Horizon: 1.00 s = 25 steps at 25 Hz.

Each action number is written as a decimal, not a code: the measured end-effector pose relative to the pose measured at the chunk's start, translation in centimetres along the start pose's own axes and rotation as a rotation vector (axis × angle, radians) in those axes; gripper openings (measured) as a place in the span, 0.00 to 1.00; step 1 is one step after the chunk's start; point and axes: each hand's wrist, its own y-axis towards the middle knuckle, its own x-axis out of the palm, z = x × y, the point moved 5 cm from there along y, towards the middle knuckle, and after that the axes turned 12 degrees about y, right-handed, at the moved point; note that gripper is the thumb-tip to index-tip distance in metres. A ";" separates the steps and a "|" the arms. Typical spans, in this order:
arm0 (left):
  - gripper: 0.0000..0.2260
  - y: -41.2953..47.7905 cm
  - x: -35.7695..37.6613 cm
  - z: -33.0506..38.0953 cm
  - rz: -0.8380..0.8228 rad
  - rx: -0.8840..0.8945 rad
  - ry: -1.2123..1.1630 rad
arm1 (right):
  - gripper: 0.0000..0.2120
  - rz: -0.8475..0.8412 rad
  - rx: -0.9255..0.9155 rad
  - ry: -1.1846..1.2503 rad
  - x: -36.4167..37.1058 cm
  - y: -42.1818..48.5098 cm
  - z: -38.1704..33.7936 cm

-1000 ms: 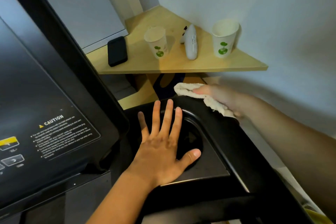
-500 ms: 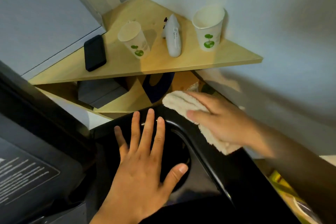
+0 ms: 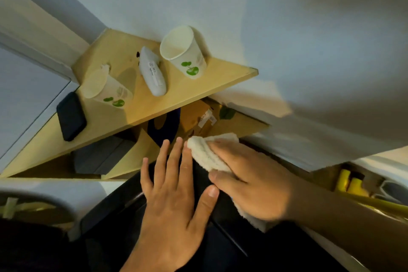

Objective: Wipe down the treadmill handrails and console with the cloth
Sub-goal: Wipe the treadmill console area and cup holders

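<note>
My right hand (image 3: 249, 181) presses a cream-white cloth (image 3: 206, 153) onto the far right corner of the black treadmill console (image 3: 223, 247). The cloth sticks out past my fingertips and also below my palm. My left hand (image 3: 174, 201) lies flat on the console just left of the cloth, fingers spread and holding nothing, its thumb touching my right hand. The cup recess and the console's display are hidden or out of view.
A wooden corner shelf (image 3: 220, 85) beyond the console holds two paper cups (image 3: 184, 53), a white device (image 3: 152, 72) and a dark phone (image 3: 70, 116). A lower shelf (image 3: 240, 126) carries boxes. The grey wall is close on the right. Yellow objects (image 3: 348, 182) lie low right.
The view has swung right and tilted, so the display has left the frame. My right hand has slid the cloth left along the console corner, up against my left hand, which stays flat.
</note>
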 end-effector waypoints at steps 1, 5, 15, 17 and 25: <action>0.34 0.1 0.1 0.0 -0.006 0.002 0.003 | 0.22 -0.052 -0.022 0.041 0.3 1.5 -0.1; 0.36 0.4 -0.4 -0.3 -0.037 0.002 -0.011 | 0.16 -0.067 0.341 0.416 -0.1 6.5 4.9; 0.36 0.4 -0.8 0.1 -0.134 -0.091 0.002 | 0.20 0.052 0.214 0.317 -1.0 -2.2 4.6; 0.34 0.8 -1.0 0.4 -0.157 -0.093 -0.049 | 0.21 0.028 0.042 0.242 -0.5 -2.2 0.7; 0.27 5.3 -2.0 1.6 -0.153 -0.176 -0.048 | 0.23 -0.007 0.279 0.449 -0.6 3.6 5.7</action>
